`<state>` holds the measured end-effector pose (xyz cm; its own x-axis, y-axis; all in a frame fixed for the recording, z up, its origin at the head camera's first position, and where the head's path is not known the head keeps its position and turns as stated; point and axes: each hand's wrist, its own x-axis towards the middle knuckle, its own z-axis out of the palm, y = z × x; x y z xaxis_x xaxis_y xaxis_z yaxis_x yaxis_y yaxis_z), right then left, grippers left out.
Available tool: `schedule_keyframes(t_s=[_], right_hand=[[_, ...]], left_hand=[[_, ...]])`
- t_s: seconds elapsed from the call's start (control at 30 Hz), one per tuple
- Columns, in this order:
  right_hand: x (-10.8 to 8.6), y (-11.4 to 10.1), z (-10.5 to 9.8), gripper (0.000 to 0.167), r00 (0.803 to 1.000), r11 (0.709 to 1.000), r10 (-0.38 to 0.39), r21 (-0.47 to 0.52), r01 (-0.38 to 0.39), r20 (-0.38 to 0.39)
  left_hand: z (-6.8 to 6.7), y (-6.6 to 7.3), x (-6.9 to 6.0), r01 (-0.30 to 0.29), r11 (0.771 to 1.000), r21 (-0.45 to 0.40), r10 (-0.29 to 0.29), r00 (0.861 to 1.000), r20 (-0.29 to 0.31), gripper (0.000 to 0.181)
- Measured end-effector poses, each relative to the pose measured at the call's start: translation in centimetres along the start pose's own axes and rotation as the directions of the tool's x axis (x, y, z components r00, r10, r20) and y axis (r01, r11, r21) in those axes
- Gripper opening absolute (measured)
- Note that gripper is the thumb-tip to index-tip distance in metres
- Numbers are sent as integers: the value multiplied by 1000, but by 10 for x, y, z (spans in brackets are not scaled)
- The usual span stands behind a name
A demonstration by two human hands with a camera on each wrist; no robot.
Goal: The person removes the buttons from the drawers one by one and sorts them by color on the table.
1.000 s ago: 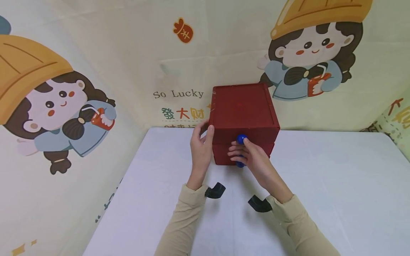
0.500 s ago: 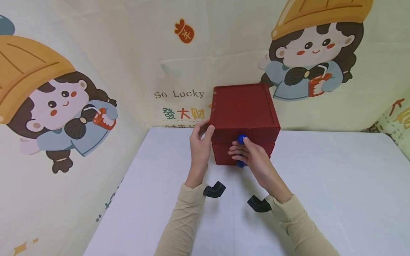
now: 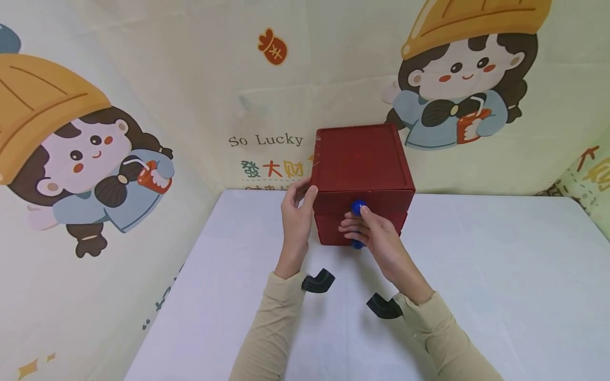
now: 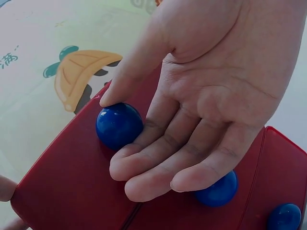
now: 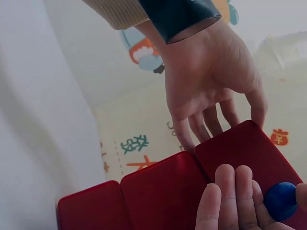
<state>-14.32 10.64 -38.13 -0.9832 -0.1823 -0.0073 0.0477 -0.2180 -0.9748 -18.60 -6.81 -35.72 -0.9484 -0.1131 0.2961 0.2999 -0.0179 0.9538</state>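
Observation:
A red drawer box (image 3: 359, 159) with blue round knobs stands at the back of the table. My right hand (image 3: 383, 241) pinches the top knob (image 4: 117, 125) between thumb and index finger; its other fingers extend in front of the lower drawers. My left hand (image 3: 296, 222) holds the box at its left front corner, thumb at the front edge and fingers along the side, as the right wrist view also shows. Two lower knobs show in the left wrist view, a middle one (image 4: 218, 189) partly behind the right fingers and a bottom one (image 4: 284, 218). The drawers appear closed.
A white table (image 3: 495, 275) bears the box, with a printed cloth wall (image 3: 200, 95) close behind it and another on the left. Black elbow-shaped pieces (image 3: 318, 281) stick out from both sleeve cuffs.
Both hands keep their places on the box and the top knob. The view shifts very slightly; no drawer visibly moves.

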Motion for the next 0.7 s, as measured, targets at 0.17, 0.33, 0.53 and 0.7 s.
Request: schedule_keyframes(t_s=[0.17, 0.33, 0.53, 0.7], right_hand=[[-1, 0, 0, 60, 1000, 1000, -2, -5, 2, 1], [-4, -2, 2, 60, 1000, 1000, -3, -6, 3, 1], [-9, -3, 2, 60, 1000, 1000, 2, -29, -2, 8], [-13, -2, 2, 60, 1000, 999, 3, -39, -2, 18]], left_hand=[[-1, 0, 1, 7, 1000, -9, -7, 1000, 3, 35], [-2, 4, 2, 32, 999, -16, -32, 999, 3, 35], [-6, 0, 5, 45, 999, -27, -45, 999, 18, 35], [-10, 1, 6, 51, 998, -27, -50, 998, 29, 36]])
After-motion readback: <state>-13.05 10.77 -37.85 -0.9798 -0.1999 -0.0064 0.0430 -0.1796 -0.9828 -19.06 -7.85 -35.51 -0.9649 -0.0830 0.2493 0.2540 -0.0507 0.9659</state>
